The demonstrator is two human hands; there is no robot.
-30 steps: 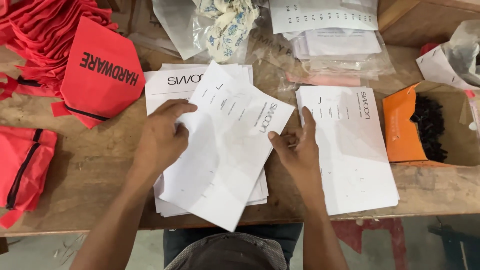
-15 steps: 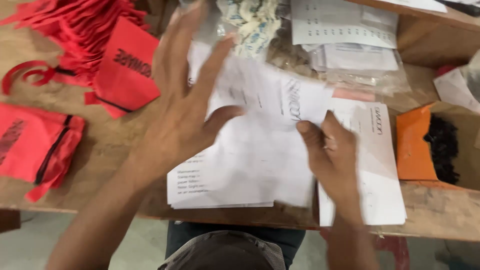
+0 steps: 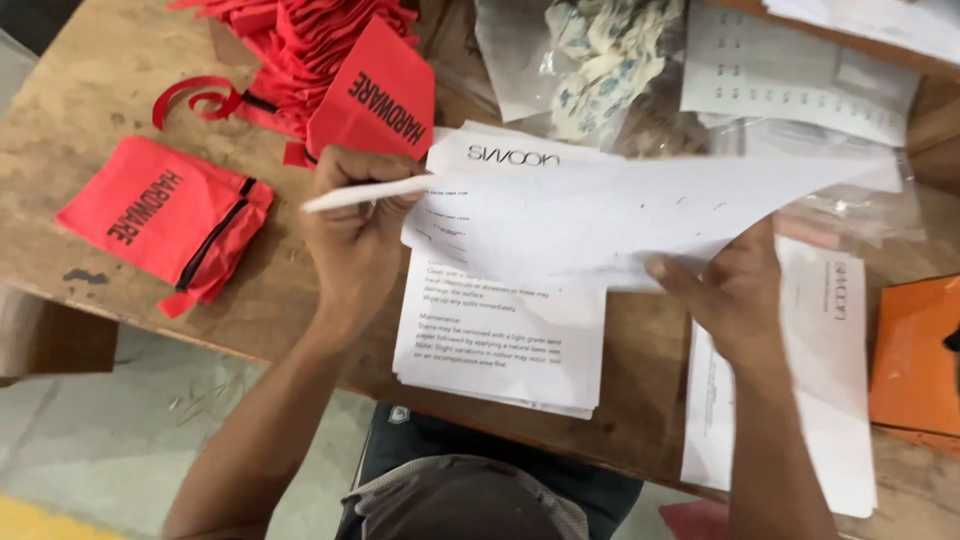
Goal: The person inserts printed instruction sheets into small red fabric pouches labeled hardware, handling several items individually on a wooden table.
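A white printed sheet [image 3: 620,215] is lifted above the wooden table [image 3: 100,90], held between both hands. My left hand [image 3: 355,240] grips its left edge, my right hand [image 3: 730,290] pinches its lower right part. Under it lies a stack of white printed sheets [image 3: 500,340], partly hidden by the raised sheet. A second stack of folded white sheets [image 3: 820,400] lies to the right, beneath my right hand.
A red drawstring pouch [image 3: 165,220] lies at the left, a heap of red pouches [image 3: 320,60] at the back. Clear plastic bags [image 3: 590,60] and more paper [image 3: 800,70] are at the back, an orange box [image 3: 915,360] at the right edge.
My left hand came down from high over the table and took the sheet's left edge. The sheet is now lifted off the stack between both hands. The view shifted left.
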